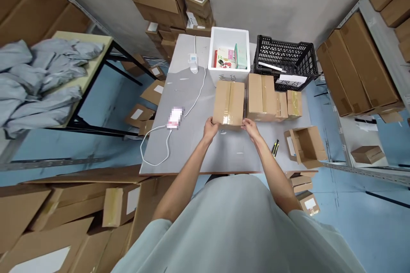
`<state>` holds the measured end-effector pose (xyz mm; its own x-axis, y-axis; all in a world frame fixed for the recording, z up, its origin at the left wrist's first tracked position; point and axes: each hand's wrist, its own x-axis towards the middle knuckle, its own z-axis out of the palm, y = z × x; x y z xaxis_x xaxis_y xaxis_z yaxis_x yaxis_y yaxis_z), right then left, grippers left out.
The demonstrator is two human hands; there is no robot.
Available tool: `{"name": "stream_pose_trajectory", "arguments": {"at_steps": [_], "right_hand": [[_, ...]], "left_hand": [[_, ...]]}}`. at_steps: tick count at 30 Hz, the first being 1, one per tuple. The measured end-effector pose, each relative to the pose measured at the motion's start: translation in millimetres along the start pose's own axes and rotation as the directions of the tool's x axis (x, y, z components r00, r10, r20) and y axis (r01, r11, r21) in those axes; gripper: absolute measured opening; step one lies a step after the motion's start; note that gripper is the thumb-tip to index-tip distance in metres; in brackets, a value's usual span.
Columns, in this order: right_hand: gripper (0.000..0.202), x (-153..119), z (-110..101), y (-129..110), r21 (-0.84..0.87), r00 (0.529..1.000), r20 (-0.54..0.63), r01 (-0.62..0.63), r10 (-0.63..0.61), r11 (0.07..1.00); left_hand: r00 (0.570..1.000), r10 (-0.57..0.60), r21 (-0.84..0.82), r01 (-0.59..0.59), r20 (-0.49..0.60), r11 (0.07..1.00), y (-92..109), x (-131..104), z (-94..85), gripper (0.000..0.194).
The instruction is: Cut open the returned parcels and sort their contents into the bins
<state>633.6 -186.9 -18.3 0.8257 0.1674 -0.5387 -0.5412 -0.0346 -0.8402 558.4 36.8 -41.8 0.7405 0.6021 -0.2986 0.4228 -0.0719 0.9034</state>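
A taped cardboard box stands on the grey table in front of me. My left hand grips its near left corner and my right hand grips its near right corner. To its right sit a larger sealed box and two small ones. An open, empty carton lies on its side at the table's right edge.
A white foam bin with packets and a black plastic crate stand at the table's far end. A phone on a white cable lies to the left, a utility knife to the right. Cardboard boxes pile up around the floor and shelves.
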Motion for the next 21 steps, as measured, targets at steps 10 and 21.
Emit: {"name": "stream_pose_trajectory", "arguments": {"at_steps": [10,21], "right_hand": [[0.055,-130,-26,100,-0.058,0.997,-0.071,-0.004,0.000,0.998],[0.061,-210,-46,154,-0.163,0.993,-0.087,0.067,-0.082,0.984]], "left_hand": [[0.994,-0.096,-0.023,0.097,0.045,0.995,-84,-154,-59.3,0.057],[0.977,-0.091,-0.088,0.109,0.195,0.990,-123,-177,-95.8,0.059]]}}
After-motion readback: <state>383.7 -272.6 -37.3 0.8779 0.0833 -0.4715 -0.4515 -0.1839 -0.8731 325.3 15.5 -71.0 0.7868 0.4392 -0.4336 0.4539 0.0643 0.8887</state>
